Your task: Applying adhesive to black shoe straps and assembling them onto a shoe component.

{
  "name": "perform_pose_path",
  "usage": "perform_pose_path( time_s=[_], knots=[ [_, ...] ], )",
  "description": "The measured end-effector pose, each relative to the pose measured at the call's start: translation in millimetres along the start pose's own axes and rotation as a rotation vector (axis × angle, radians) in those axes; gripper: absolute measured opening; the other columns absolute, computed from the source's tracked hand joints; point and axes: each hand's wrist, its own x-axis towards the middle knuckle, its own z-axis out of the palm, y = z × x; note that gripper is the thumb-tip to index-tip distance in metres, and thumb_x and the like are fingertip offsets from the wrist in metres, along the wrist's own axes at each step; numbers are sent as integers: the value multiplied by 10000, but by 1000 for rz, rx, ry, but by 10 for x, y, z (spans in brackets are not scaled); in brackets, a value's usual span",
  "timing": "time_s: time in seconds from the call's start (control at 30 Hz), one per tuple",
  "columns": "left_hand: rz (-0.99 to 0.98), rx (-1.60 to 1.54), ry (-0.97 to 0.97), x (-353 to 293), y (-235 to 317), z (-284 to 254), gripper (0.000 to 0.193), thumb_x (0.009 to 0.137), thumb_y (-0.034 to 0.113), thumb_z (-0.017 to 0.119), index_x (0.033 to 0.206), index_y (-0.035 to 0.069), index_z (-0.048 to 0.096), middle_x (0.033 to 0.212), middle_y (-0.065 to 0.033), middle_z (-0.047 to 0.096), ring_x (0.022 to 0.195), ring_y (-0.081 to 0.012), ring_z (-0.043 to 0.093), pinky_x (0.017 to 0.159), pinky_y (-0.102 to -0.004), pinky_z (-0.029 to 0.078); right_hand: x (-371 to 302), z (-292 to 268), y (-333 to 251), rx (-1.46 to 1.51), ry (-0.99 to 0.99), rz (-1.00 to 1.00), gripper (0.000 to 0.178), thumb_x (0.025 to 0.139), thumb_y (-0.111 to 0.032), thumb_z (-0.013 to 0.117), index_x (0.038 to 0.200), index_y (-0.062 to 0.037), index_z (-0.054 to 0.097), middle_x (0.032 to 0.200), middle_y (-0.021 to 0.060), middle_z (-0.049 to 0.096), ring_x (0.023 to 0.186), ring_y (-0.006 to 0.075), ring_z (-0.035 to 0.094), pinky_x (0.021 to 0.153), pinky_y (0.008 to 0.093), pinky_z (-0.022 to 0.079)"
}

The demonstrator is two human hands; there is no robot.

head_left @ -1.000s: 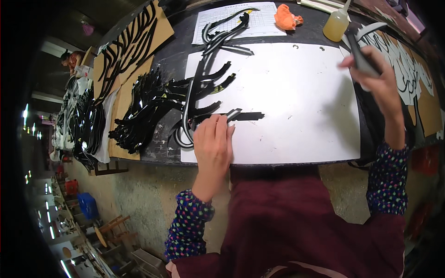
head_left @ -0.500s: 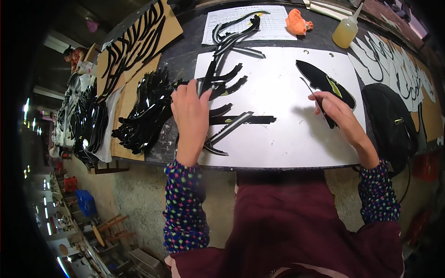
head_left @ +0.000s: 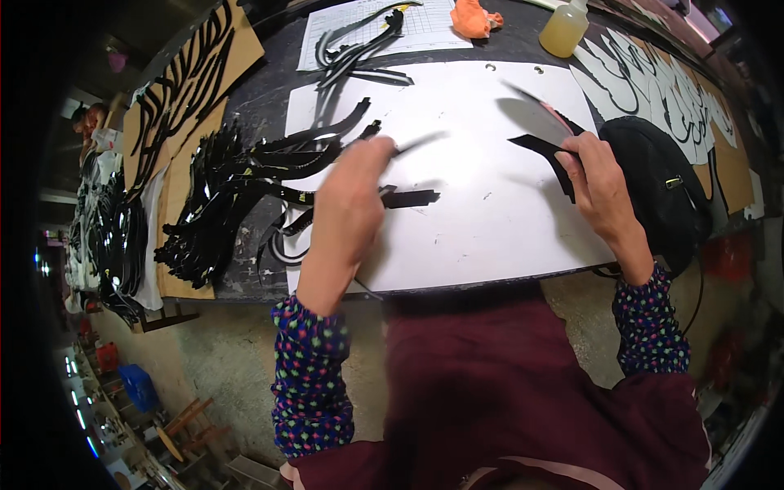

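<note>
So the big white sheet (head_left: 482,196) fills most of the dark table (head_left: 261,98), and its near edge runs right along the table's front edge, just above the person's lap. The middle and lower right of the sheet are bare, so that's the open room for moving. The left side is tight: a heap of glossy black curved strips (head_left: 220,204) sits just beside the sheet's left edge, with a few strips poking onto it. At the back there's a smaller printed sheet (head_left: 433,24) with more black strips on it, an orange rag (head_left: 478,18) and a yellowish bottle (head_left: 563,28). On the right a black bag (head_left: 661,188) sits just beside the sheet's right edge. The right hand (head_left: 600,192) is pinching a black cut-out piece (head_left: 547,151) near the sheet's right edge, fingers closed on it, and the piece is tilted up off the paper with its shadow under it. The left hand (head_left: 351,204) is blurry; it looks closed on a thin black strip (head_left: 412,145) sticking out past the fingertips, but I can't say that for sure. A flat black strip (head_left: 408,198) lies on the sheet just right of that hand. Compared with half a second ago, the left hand has come off the strips at the sheet's left side and moved toward the middle, and the right hand has shifted out toward the right edge, with its piece no longer lying flat on the paper.
</note>
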Motion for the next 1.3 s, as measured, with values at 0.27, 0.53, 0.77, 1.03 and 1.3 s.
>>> perform_pose_path(
  time_s=[0.27, 0.53, 0.77, 1.03, 1.3],
  knots=[
    [-89, -222, -500, -192, 402, 66, 148, 821, 88, 594, 969, 88, 594, 892, -88, 611, 685, -278, 612, 594, -341, 487, -181, -39, -19, 423, -247, 250, 147, 873, -78, 569, 1009, -21, 560, 849, 108, 592, 741, 239, 547, 684, 312, 419],
    [202, -110, -322, -375, 308, 191, 297, 709, 20, 622, 979, 141, 651, 918, -5, 586, 712, -167, 565, 577, -292, 469, -120, 70, -135, 567, -417, 203, 106, 828, -86, 617, 877, 9, 610, 794, 82, 619, 717, 190, 548, 681, 287, 427],
    [184, -106, -262, -475, 286, 239, 308, 680, 24, 642, 968, 130, 672, 918, -8, 602, 726, -167, 564, 605, -267, 461, -130, 172, -320, 647, -519, 74, 93, 810, -87, 637, 801, -5, 594, 739, 97, 586, 677, 240, 551, 654, 326, 426],
    [162, -191, -202, -518, 242, 272, 316, 673, 9, 641, 971, 109, 681, 944, -22, 606, 671, -162, 549, 564, -265, 457, -58, 223, -389, 605, -572, 133, 119, 810, -115, 637, 759, -17, 591, 681, 71, 575, 626, 243, 540, 622, 323, 405],
    [179, -208, -162, -533, 213, 309, 335, 664, -4, 627, 978, 98, 679, 951, -28, 601, 637, -151, 531, 536, -250, 445, -30, 230, -414, 563, -624, 225, 150, 826, -151, 636, 761, -21, 595, 683, 69, 581, 637, 238, 548, 624, 319, 404]
  ],
)
